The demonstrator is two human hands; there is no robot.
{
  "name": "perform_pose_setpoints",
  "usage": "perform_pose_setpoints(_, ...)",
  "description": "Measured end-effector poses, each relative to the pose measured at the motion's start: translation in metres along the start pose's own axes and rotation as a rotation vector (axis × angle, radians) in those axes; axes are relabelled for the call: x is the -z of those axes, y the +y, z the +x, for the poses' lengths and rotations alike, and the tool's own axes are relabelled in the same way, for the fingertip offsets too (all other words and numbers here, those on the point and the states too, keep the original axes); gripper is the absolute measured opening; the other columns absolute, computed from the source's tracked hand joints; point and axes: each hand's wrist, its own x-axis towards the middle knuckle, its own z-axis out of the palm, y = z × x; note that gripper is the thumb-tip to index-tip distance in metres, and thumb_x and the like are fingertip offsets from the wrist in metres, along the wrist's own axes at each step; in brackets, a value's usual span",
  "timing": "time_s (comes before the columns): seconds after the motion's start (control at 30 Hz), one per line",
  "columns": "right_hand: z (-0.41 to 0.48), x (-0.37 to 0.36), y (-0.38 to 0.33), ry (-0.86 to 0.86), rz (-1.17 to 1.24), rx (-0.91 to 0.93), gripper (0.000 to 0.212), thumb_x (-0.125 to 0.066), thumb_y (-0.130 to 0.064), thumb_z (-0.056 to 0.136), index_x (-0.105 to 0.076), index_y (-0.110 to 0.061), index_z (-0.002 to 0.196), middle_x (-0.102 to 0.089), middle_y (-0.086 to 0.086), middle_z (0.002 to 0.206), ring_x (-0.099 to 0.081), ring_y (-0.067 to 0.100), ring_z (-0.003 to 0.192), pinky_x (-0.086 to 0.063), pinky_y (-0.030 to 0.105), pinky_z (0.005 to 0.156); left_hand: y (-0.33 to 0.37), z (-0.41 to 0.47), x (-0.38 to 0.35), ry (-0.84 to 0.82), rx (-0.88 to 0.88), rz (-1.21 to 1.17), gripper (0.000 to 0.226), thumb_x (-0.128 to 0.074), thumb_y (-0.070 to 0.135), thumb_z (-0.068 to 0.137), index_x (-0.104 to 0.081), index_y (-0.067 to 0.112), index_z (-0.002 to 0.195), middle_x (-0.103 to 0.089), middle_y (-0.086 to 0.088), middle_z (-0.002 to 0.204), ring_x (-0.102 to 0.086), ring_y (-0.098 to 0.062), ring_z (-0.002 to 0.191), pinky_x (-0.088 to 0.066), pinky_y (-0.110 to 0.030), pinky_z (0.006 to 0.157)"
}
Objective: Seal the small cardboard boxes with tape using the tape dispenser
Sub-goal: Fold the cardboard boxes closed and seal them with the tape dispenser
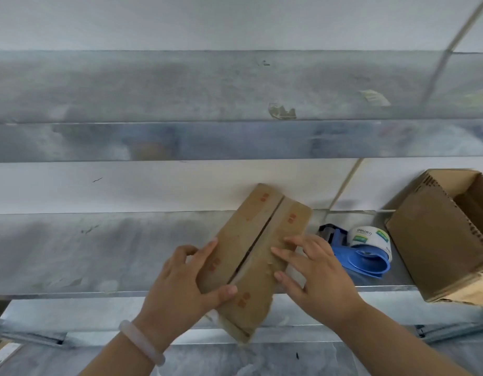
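Galvanised metal shelf [99, 253], scuffed, white wall behind. Small cardboard box [243, 229] sits angled on it, near end hanging past the front lip. Flaps are folded down and the centre seam has no tape on it yet.

Left hand [180, 289] grips the box's left side, thumb across the top. Right hand [316, 275] lies flat on the right flap, fingers straight, pressing rather than gripping.

Tape dispenser [362, 256] lies just right of the box, untouched, next to a bigger open carton [436, 240].

Risks as I see them:
- right hand has to leave for the dispenser, so the flap may spring up and open the seam
- one-hand hold plus overhang, so the box could tip off the lip
- old tape scraps at the near end could stop fresh tape bonding
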Motion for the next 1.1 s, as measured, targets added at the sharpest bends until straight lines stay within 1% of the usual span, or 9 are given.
perform_pose_setpoints(0.1,-0.003,0.005,0.01,-0.189,0.153,-0.095,0.062,-0.034,-0.069,0.088,-0.042,-0.04,0.142,-0.026,-0.02,0.152,-0.023,0.002,0.138,-0.026,0.028,0.114,0.016,-0.012,-0.007,-0.205,-0.064,-0.12,0.11,-0.058,0.091,0.052,-0.007,0.059,0.144,0.007,0.033,0.146,-0.029,0.003,0.13,-0.035,-0.017,0.106)
perform_pose_setpoints(0.2,-0.003,0.018,0.021,-0.282,0.233,-0.135,0.059,-0.036,-0.062,0.09,-0.03,-0.043,0.146,-0.01,-0.036,0.146,-0.016,-0.015,0.131,-0.023,0.016,0.112,0.03,-0.023,-0.019,-0.256,-0.106,-0.064,0.118,-0.063,0.09,0.048,0.005,0.063,0.141,0.031,0.034,0.144,-0.026,0.003,0.133,-0.036,-0.02,0.109)
perform_pose_setpoints(0.3,-0.006,0.029,0.034,-0.331,0.162,-0.161,0.06,-0.034,-0.06,0.092,-0.022,-0.044,0.149,-0.014,-0.029,0.152,-0.018,-0.005,0.139,-0.024,0.027,0.117,0.042,-0.028,-0.036,-0.141,-0.09,-0.091,0.115,-0.064,0.089,0.048,0.0,0.064,0.141,0.026,0.034,0.147,-0.029,0.004,0.133,-0.039,-0.019,0.106)
perform_pose_setpoints(0.5,-0.019,0.063,0.107,-0.088,0.123,-0.434,0.067,-0.057,-0.031,0.095,-0.021,-0.031,0.152,-0.023,-0.008,0.157,-0.019,0.012,0.144,-0.022,0.032,0.116,0.063,-0.015,-0.058,-0.066,-0.016,-0.243,0.116,-0.061,0.092,0.04,-0.009,0.063,0.139,0.021,0.038,0.148,-0.022,0.009,0.135,-0.035,-0.013,0.104)
perform_pose_setpoints(0.57,-0.016,0.071,0.136,-0.14,0.118,-0.538,0.083,-0.066,-0.03,0.089,-0.013,-0.031,0.153,-0.016,-0.007,0.159,-0.018,0.016,0.146,-0.023,0.037,0.117,0.07,-0.012,-0.062,-0.07,0.005,-0.241,0.117,-0.058,0.094,0.039,-0.007,0.063,0.139,0.022,0.038,0.147,-0.023,0.007,0.134,-0.037,-0.017,0.105)
perform_pose_setpoints(0.67,-0.01,0.072,0.162,-0.284,0.221,-0.647,0.101,-0.078,-0.029,0.078,-0.009,-0.034,0.152,-0.031,0.001,0.152,-0.042,0.021,0.131,-0.041,0.039,0.106,0.078,-0.013,-0.067,-0.032,0.048,-0.258,0.117,-0.056,0.096,0.037,-0.011,0.062,0.139,0.018,0.044,0.144,-0.025,0.009,0.13,-0.039,-0.018,0.103)
perform_pose_setpoints(0.77,-0.015,0.064,0.171,-0.349,0.177,-0.59,0.092,-0.078,-0.028,0.079,-0.021,-0.028,0.151,-0.042,0.001,0.142,-0.048,0.019,0.122,-0.044,0.035,0.102,0.083,-0.021,-0.073,0.053,0.07,-0.252,0.108,-0.059,0.09,0.046,-0.018,0.056,0.141,0.005,0.045,0.142,-0.03,0.011,0.123,-0.04,-0.018,0.103)
perform_pose_setpoints(0.97,-0.033,0.056,0.166,-0.259,0.219,-0.614,0.063,-0.083,-0.039,0.071,-0.045,-0.029,0.121,-0.057,-0.009,0.111,-0.059,0.014,0.098,-0.055,0.036,0.084,0.099,-0.03,-0.085,0.29,0.109,-0.017,0.092,-0.059,0.075,0.064,-0.03,0.041,0.145,-0.01,0.014,0.155,-0.031,-0.019,0.132,-0.035,-0.05,0.11)
perform_pose_setpoints(1.1,-0.045,0.055,0.156,-0.182,0.307,-0.654,0.057,-0.081,-0.041,0.073,-0.042,-0.031,0.113,-0.057,-0.01,0.102,-0.06,0.011,0.091,-0.058,0.033,0.075,0.147,-0.033,-0.079,0.49,-0.262,0.074,0.05,-0.047,0.049,0.091,-0.05,0.026,0.136,-0.04,0.006,0.143,-0.038,-0.015,0.129,-0.029,-0.034,0.108)
